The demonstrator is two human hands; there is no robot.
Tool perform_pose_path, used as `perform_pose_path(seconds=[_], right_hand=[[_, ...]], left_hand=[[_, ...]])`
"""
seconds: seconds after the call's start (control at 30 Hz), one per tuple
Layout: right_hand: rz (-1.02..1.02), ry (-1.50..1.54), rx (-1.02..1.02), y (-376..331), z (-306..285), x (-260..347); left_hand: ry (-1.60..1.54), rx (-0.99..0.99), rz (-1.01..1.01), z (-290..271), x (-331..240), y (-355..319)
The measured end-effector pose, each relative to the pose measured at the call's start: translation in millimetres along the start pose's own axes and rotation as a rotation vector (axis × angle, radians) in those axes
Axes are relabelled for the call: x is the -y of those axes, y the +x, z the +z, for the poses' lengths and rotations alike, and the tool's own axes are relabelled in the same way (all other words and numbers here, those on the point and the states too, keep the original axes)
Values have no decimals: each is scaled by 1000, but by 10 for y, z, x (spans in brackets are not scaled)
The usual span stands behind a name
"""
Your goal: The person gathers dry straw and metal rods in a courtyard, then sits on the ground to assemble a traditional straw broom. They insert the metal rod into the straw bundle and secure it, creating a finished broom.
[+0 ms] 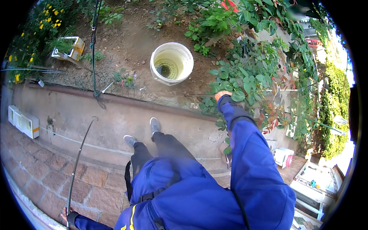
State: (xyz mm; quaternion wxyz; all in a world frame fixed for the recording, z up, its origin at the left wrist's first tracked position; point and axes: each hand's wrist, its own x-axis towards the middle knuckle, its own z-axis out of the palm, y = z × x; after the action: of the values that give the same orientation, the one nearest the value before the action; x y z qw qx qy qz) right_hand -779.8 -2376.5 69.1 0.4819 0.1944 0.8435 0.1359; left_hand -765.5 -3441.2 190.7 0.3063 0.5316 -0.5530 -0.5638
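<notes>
Your right hand (222,94) is stretched far out into the shrub (253,73) on the right, above the low concrete wall (115,119). Fingers sit among the leaves, so I can't tell if that grip is together or apart. A thin stem or wire runs left from the hand along the wall top; unclear whether you're touching it.

Your left hand (66,214) is low at near left, grip clamped on the bottom end of a long thin curved rod (78,161). The rod rises toward the wall with its hooked tip near the wall top, held out to the side, likely to keep it off the reaching arm.

Your feet (142,132) are planted close against the wall base on the brick paving (46,176), which fits the long reach over it.

White bucket (171,63) sits on the soil bed past the wall, open, dark debris at the bottom, left of the shrub. Yellow flowers (48,19) far left.
</notes>
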Motion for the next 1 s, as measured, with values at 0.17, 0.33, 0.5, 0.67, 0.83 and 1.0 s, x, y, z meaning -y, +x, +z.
perform_pose_path(seconds=[0.17, 0.33, 0.5, 0.67, 0.83, 1.0], right_hand=[[116, -301, 51, 172, 77, -422], [-41, -321, -285, -707, -958, -548], [53, -368, -197, -886, -1333, 229], [-74, -414, -158, -1392, -1623, 857], [-100, -406, -327, -2059, -2062, 834], [-256, -357, -537, -2860, -2540, 660]], left_hand=[[-35, 55, 49, 129, 22, 154], [-101, -7, 95, 601, -80, -62], [-198, 151, 116, 681, -8, 346], [-142, 215, 23, 895, -106, 16], [-204, 213, -25, 681, -28, 394], [-184, -61, -70, 368, 122, 585]])
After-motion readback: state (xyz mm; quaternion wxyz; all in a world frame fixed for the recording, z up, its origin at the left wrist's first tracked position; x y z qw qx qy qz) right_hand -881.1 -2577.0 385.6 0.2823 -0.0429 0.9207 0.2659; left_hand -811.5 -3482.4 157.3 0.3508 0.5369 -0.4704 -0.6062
